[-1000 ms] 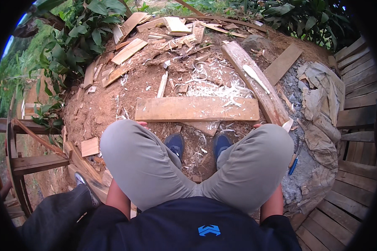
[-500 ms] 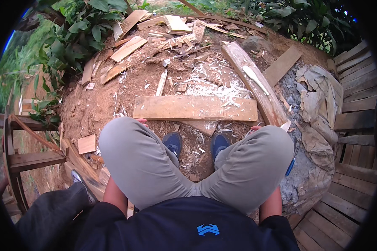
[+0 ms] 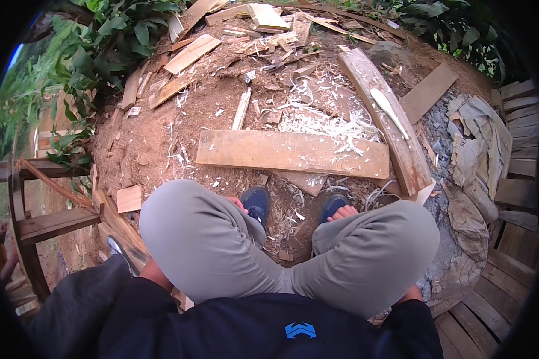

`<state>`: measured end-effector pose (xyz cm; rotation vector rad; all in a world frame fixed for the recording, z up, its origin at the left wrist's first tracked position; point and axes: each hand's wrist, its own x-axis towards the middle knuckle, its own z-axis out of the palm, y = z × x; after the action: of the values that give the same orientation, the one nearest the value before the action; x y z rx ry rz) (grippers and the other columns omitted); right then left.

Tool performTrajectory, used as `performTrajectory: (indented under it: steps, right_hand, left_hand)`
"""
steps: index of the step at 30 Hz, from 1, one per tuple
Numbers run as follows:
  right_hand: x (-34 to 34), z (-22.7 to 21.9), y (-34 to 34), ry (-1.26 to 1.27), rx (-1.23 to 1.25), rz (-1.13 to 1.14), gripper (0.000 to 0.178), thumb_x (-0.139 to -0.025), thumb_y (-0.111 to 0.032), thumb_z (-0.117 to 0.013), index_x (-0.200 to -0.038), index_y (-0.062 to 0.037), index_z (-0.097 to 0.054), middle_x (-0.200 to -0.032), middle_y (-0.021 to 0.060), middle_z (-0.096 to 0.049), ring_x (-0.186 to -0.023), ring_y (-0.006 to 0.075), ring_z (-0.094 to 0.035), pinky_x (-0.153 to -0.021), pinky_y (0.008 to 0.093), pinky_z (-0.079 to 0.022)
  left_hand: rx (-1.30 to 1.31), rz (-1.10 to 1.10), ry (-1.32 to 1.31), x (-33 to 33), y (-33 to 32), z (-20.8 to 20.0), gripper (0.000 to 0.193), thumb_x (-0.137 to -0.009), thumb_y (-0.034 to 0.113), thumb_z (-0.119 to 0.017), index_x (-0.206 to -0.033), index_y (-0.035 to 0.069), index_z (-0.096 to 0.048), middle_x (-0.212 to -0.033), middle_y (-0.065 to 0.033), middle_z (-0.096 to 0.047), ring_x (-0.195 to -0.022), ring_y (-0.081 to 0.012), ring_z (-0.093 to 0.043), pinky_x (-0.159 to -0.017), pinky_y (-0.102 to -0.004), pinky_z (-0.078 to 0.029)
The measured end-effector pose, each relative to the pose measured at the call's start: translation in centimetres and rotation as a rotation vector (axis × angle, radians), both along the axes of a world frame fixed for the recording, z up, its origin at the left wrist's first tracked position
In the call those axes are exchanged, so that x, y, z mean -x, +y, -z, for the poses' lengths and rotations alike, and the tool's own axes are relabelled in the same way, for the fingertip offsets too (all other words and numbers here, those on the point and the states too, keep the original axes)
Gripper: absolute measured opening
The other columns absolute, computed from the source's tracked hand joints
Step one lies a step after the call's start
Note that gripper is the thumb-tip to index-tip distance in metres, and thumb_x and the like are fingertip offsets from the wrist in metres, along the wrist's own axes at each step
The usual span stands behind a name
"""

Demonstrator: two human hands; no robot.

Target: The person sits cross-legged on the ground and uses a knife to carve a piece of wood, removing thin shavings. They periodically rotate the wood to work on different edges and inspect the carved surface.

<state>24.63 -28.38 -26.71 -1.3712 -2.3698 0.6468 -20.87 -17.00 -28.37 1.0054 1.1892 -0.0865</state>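
Flat plank across dirt just ahead of blue shoes, shavings around. Left hand and right hand peeking past knees, mostly hidden; grip impossible to tell. Best lifted evenly from both ends.

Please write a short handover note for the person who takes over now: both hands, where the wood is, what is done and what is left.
Left hand: only the fingertips show past the left knee, beside the left blue shoe; grip hidden.
Right hand: fingertips by the right shoe, grip likewise hidden.
Neither hand touches wood.
The flat plank lies crosswise on the ground before the feet; a long beam lies slanted at its right end.
Done, it seems: some shaving, as pale shavings lie behind the plank.
Left: the plank lies untouched.
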Motion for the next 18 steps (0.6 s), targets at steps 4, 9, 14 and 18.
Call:
performTrajectory:
  steps: [4, 9, 14, 18]
  right_hand:
    - [1.2, 4.1, 1.6, 0.146, 0.049, -0.156, 0.013, -0.081, -0.025, -0.069, -0.087, -0.0147, -0.063, -0.078, 0.0035, -0.05, -0.076, 0.0218, -0.05, -0.068, 0.0369, -0.037]
    - [0.9, 6.2, 3.8, 0.218, 0.172, -0.258, 0.021, -0.076, -0.027, -0.07, -0.089, -0.0125, -0.063, -0.081, 0.0039, -0.054, -0.075, 0.024, -0.051, -0.067, 0.0385, -0.037]
    - [0.8, 6.8, 4.6, 0.292, 0.261, -0.196, 0.017, -0.075, -0.027, -0.068, -0.084, -0.0134, -0.065, -0.077, 0.0025, -0.053, -0.072, 0.0219, -0.053, -0.064, 0.0372, -0.039]
    - [0.3, 7.4, 5.9, 0.303, 0.21, -0.241, 0.016, -0.067, -0.025, -0.067, -0.08, -0.0147, -0.064, -0.075, 0.0025, -0.053, -0.069, 0.0221, -0.053, -0.062, 0.0366, -0.039]
  left_hand:
    - [0.151, 0.078, -0.012, -1.9, -1.4, 3.6, 0.029, -0.087, 0.027, -0.08, -0.076, 0.007, -0.061, -0.065, 0.0029, -0.062, -0.058, -0.0024, -0.052, -0.049, -0.0222, -0.039]
    - [0.126, 0.084, 0.055, -2.9, -0.6, 4.0, 0.047, -0.078, 0.033, -0.086, -0.053, 0.009, -0.053, -0.053, 0.0044, -0.055, -0.051, -0.0034, -0.047, -0.047, -0.0255, -0.037]
    - [0.141, 0.021, 0.134, -3.5, 0.1, 3.5, 0.048, -0.079, 0.031, -0.084, -0.05, 0.008, -0.054, -0.051, 0.003, -0.054, -0.049, -0.0045, -0.046, -0.046, -0.0264, -0.036]
    - [0.258, 0.03, 0.137, -4.5, 1.3, 3.1, 0.05, -0.081, 0.03, -0.083, -0.05, 0.009, -0.05, -0.049, 0.0029, -0.052, -0.047, -0.0044, -0.045, -0.045, -0.0264, -0.035]
